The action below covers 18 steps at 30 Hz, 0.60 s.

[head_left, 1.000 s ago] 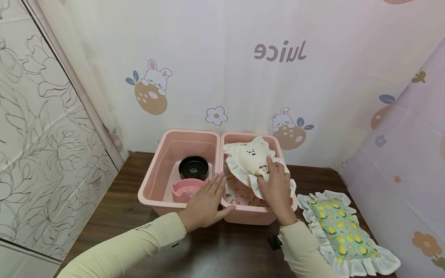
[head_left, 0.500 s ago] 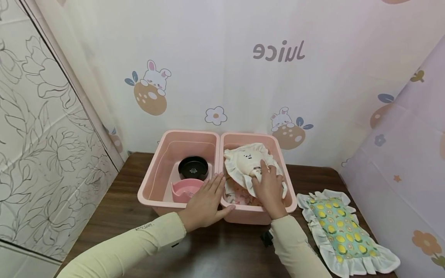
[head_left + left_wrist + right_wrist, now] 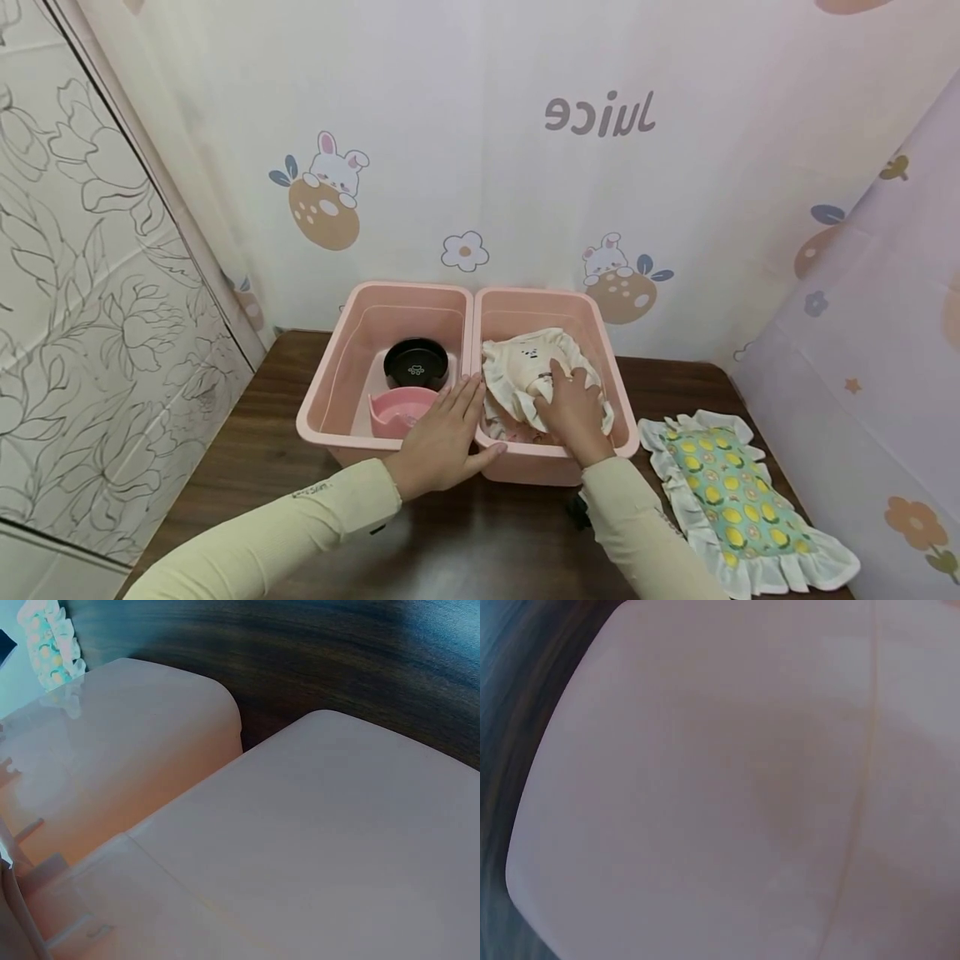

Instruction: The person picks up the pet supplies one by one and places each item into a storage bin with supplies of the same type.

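In the head view, my right hand [image 3: 572,410] grips a cream ruffled pillow [image 3: 532,363] with a small printed animal face, low inside the right pink bin [image 3: 534,472]. Beneath the pillow lies a patterned cloth, mostly covered. My left hand [image 3: 442,429] lies with straight fingers across the meeting rims of the two bins, its thumb along the right bin's front rim. Inside the left pink bin [image 3: 330,367] are a black pet bowl [image 3: 416,371] and a pink bowl [image 3: 390,410]. The wrist views show mainly the bins' outer walls [image 3: 360,825].
A green lemon-print pillow [image 3: 735,492] with white frills lies on the dark wooden table [image 3: 480,558], right of the bins. Behind them hangs a printed curtain [image 3: 480,150]. A flower-patterned panel [image 3: 112,250] stands at the left.
The cream pillow has gone down and slightly left into the right bin, my right hand still holding it. My left hand has stayed on the rims.
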Tool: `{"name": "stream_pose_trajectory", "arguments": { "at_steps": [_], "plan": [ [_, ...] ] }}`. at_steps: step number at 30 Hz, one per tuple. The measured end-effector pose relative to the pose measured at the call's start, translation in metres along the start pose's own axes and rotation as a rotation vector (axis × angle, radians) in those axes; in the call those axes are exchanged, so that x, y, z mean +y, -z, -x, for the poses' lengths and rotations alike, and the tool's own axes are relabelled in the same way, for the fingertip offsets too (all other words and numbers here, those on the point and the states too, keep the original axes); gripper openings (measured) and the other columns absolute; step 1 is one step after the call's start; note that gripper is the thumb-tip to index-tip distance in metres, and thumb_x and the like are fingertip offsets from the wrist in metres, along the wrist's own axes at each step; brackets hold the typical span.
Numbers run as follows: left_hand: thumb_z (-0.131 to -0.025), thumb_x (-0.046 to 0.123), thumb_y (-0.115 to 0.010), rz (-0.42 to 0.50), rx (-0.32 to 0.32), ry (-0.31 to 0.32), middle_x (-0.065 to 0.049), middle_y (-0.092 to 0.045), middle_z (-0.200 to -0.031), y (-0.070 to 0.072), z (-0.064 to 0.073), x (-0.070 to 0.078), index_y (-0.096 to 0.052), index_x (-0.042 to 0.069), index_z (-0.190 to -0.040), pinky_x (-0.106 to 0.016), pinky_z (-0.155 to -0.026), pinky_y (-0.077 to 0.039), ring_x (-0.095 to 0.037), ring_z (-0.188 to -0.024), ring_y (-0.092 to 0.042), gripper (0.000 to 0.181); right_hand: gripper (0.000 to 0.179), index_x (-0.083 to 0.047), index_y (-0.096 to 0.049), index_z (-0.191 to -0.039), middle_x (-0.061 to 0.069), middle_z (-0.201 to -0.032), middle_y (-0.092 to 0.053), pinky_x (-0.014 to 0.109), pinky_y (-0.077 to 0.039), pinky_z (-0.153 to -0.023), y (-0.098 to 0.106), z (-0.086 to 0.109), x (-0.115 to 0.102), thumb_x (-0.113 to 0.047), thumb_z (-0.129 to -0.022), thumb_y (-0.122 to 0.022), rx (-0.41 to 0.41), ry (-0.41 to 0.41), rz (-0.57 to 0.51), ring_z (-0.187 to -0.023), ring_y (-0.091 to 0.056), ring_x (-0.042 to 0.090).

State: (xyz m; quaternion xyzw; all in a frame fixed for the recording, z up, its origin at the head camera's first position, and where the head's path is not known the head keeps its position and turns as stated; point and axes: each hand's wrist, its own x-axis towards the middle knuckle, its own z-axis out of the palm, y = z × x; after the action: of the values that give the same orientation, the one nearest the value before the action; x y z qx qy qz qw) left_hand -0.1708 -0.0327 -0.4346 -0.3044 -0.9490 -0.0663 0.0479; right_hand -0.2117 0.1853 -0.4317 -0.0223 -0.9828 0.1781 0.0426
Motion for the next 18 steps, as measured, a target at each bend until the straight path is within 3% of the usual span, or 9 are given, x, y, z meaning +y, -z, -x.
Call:
{"name": "stream_pose_trajectory", "arguments": {
  "at_steps": [4,12,18],
  "plan": [
    [-0.093,0.068,-0.029,0.001,0.003,-0.002,-0.012,-0.014,-0.16,0.0005,0.0003,0.0001,-0.017,0.003,-0.153,-0.041,-0.118,-0.014,-0.026,-0.147,-0.01,0.089,0.073,-0.003,-0.036,-0.146,0.037,-0.13,-0.039,0.066,-0.041,-0.083,-0.0021,0.0001,-0.0007,-0.03,-0.086,-0.066,-0.059,0.015,0.03,-0.104,-0.046,0.059],
    [-0.093,0.068,-0.029,0.011,-0.003,-0.001,-0.012,-0.013,-0.16,0.0013,0.0014,-0.0002,-0.019,0.003,-0.152,-0.041,-0.118,-0.014,-0.026,-0.147,-0.01,0.089,0.081,-0.003,-0.023,-0.151,0.04,-0.144,-0.023,0.072,-0.035,-0.091,-0.0045,0.0,-0.0011,-0.04,-0.09,-0.062,-0.219,-0.004,-0.019,-0.121,-0.03,0.067],
    [-0.092,0.071,-0.025,-0.003,-0.012,0.006,-0.011,-0.011,-0.161,0.0009,0.0006,0.0004,-0.017,0.004,-0.153,-0.041,-0.118,-0.013,-0.026,-0.148,-0.009,0.09,0.082,-0.001,-0.024,-0.151,0.04,-0.146,-0.021,0.072,-0.032,-0.094,-0.0068,-0.0002,-0.0014,-0.043,-0.091,-0.062,-0.316,0.007,0.002,-0.122,-0.031,0.066]
  ]
}}
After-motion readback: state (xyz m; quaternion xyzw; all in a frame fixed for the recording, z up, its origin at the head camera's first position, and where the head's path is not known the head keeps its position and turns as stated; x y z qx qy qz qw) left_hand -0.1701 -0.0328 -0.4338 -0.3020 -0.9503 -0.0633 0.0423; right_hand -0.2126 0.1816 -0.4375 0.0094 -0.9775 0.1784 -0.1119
